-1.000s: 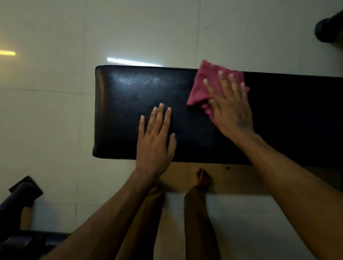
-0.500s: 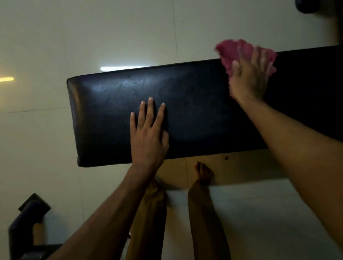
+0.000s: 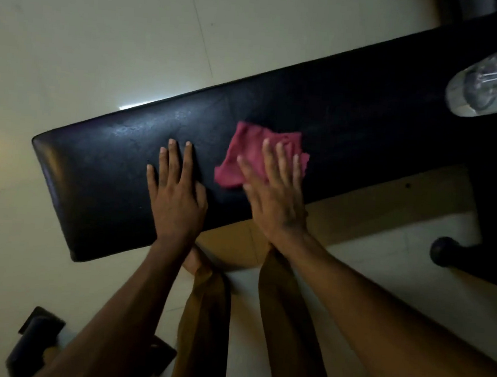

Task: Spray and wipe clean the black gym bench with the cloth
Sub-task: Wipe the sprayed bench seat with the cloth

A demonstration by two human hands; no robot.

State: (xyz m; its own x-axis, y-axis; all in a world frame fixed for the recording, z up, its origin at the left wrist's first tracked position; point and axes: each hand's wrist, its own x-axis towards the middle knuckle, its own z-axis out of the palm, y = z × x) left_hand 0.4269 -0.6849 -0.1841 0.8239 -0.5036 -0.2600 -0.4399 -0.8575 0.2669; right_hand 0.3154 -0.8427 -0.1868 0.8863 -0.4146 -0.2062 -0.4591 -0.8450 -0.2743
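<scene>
Right hand [image 3: 273, 202] presses flat on the cloth [image 3: 248, 155]; left hand [image 3: 176, 197] flat beside it on the bench [image 3: 102, 177] — a long stroke beyond might topple the clear bottle [image 3: 487, 85].

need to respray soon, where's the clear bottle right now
In the head view the clear bottle lies on the black bench at far right, well beyond the cloth.

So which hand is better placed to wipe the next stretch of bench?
The right hand: it lies flat on the pink cloth on the black bench. The left hand rests bare on the pad beside it, apparently bracing.
</scene>
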